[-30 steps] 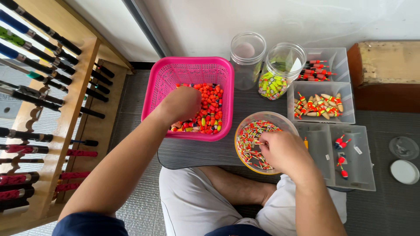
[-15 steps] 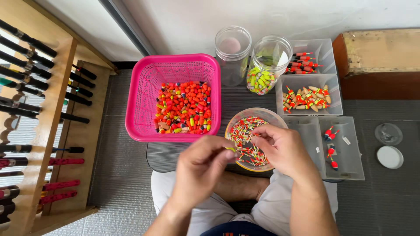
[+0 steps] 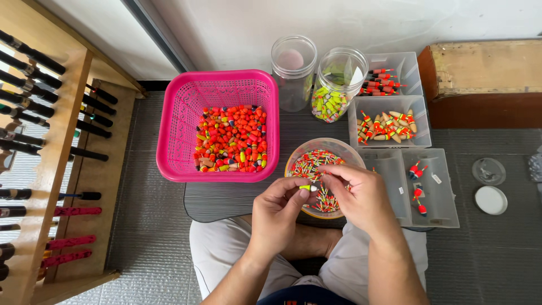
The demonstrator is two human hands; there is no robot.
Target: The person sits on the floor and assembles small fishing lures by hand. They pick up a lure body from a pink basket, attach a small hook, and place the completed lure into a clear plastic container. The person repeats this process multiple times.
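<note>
Looking down at our own lap here, our left hand (image 3: 278,210) and right hand (image 3: 361,195) meet just below centre of the frame, fingertips pinched together on a tiny yellow-green float piece (image 3: 308,187). We can only see a sliver of it between the fingers, so its full shape is anyone's guess. Both hands are closed narrow around it, right over the near edge of the round bowl (image 3: 322,148), and the right hand covers a good chunk of the thin red-and-white sticks inside, so we can't tell how full it is. The bowl sits on a small dark desk (image 3: 226,197) whose front edge disappears under our wrists. Upper middle, the pink basket (image 3: 180,130) holds a heap of orange, red and yellow float bodies. Behind the bowl stand two clear jars (image 3: 293,70), the right one with yellow-green bits showing through blurry plastic. To the right are clear trays (image 3: 389,121) with floats, and a lower tray (image 3: 429,195) with a few red pieces, partly hidden by our right hand. Far left, a wooden rack (image 3: 51,169) of rods runs off the frame, so we can't count them. Two round lids (image 3: 490,199) lie on the floor at the right edge.
</note>
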